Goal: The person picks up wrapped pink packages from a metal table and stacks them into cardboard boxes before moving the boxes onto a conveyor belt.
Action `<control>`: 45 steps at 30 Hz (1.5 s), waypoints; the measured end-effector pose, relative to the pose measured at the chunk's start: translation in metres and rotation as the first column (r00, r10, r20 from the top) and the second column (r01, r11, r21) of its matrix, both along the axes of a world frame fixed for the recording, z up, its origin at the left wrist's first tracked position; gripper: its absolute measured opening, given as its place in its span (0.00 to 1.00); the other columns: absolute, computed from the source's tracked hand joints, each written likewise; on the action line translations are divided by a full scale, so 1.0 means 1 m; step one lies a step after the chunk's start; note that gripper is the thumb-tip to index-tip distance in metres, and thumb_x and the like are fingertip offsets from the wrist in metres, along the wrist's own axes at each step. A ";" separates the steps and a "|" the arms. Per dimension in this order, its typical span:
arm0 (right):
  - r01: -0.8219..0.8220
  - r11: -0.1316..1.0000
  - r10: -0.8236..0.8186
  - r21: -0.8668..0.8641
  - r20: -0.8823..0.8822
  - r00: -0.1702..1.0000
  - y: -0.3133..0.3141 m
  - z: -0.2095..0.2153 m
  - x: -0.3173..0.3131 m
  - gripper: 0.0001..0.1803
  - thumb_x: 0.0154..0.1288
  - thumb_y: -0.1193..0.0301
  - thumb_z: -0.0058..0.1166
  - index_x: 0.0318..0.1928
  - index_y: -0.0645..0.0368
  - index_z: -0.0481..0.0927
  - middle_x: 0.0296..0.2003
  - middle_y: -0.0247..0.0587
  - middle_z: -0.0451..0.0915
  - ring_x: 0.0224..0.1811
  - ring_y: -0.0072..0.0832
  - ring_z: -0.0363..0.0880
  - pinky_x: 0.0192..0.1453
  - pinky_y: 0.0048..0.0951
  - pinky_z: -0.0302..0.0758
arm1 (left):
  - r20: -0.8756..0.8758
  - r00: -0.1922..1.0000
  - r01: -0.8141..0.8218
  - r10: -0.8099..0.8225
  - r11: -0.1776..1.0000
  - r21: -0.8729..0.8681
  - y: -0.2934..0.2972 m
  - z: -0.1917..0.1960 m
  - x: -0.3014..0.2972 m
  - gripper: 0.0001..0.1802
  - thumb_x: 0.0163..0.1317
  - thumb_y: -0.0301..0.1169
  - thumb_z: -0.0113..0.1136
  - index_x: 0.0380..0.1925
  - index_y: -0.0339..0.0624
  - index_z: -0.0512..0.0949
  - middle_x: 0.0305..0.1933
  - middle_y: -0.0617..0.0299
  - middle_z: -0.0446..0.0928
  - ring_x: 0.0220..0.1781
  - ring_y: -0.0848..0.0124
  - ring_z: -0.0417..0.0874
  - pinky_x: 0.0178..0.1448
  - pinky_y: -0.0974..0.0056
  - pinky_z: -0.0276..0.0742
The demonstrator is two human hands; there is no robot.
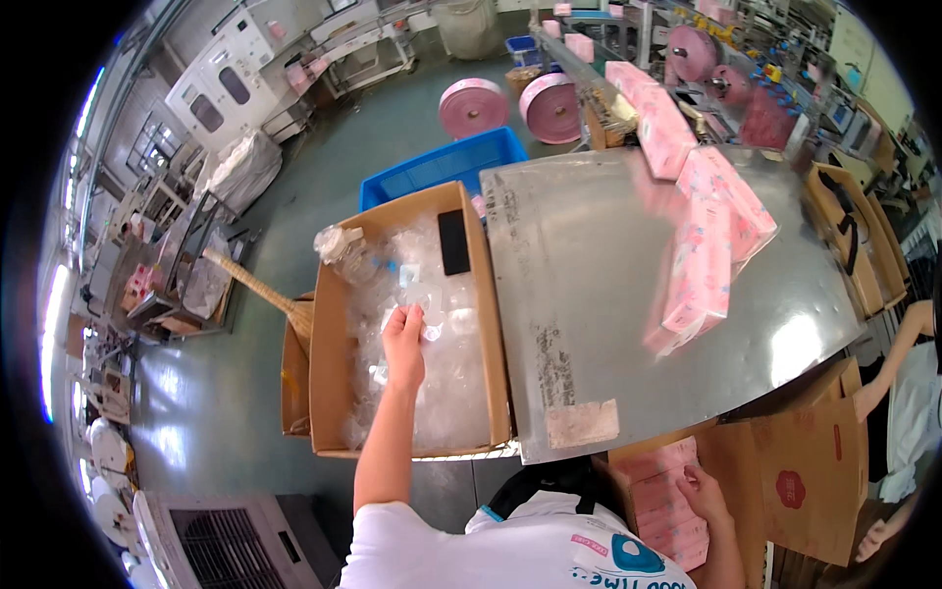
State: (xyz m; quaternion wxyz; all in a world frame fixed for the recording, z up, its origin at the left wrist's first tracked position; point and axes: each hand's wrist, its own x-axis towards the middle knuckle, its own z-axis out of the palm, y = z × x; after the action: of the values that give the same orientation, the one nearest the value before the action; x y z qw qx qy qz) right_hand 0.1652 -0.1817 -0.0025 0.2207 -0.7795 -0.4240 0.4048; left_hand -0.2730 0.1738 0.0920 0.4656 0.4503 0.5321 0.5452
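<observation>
My left hand [403, 348] is closed in a pinch on a thin clear plastic piece [428, 297]. It is above an open cardboard box [497, 393] heaped with clear plastic [432, 402]. A clear bottle with a white cap [339, 242] and a flat black rectangle [454, 242] lie toward the box's far end. At the lower right, my right hand [703, 496] rests with its fingers apart on pink soft packs [667, 510] lined up inside an open carton [800, 481]. Several long pink packs [702, 260] lie on the metal table [608, 294], slightly blurred.
A blue crate [446, 167] stands beyond the cardboard box, near two pink rolls [474, 108]. A straw broom [257, 283] leans at the left. A conveyor [594, 83] meets the table's far edge. Another person's arm [895, 358] reaches in at the right.
</observation>
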 end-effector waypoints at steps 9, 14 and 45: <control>0.107 0.968 -0.098 0.226 -0.049 0.994 0.103 0.115 0.059 0.23 0.60 0.65 0.57 0.52 0.64 0.73 0.42 0.49 0.80 0.42 0.31 0.79 0.46 0.29 0.74 | -0.520 -0.140 0.946 -0.842 0.041 -0.321 -0.158 -0.031 0.273 0.19 0.63 0.36 0.48 0.53 0.44 0.70 0.47 0.44 0.75 0.49 0.50 0.76 0.51 0.52 0.72; 0.004 0.982 -0.034 0.188 0.158 0.987 0.160 0.150 0.119 0.23 0.59 0.62 0.57 0.51 0.63 0.75 0.40 0.48 0.80 0.40 0.33 0.79 0.42 0.31 0.74 | -0.553 0.085 0.991 -0.829 0.126 -0.035 -0.039 0.021 0.325 0.20 0.64 0.35 0.50 0.54 0.38 0.70 0.51 0.48 0.75 0.50 0.54 0.78 0.55 0.57 0.72; -0.388 0.833 0.366 0.394 0.134 0.921 0.459 0.106 0.075 0.22 0.61 0.54 0.51 0.49 0.56 0.77 0.40 0.49 0.79 0.42 0.39 0.78 0.47 0.38 0.72 | -0.969 0.003 0.739 -0.248 0.654 -0.165 0.122 0.017 0.196 0.45 0.44 0.61 0.62 0.45 0.27 0.67 0.67 0.35 0.50 0.69 0.34 0.47 0.49 0.27 0.64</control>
State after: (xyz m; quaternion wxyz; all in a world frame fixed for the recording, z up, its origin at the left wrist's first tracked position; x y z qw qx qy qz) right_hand 0.2400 0.2770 0.1035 0.2850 -0.6266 -0.6508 0.3203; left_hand -0.0770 0.2959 0.1087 0.1006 0.9234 0.3687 0.0360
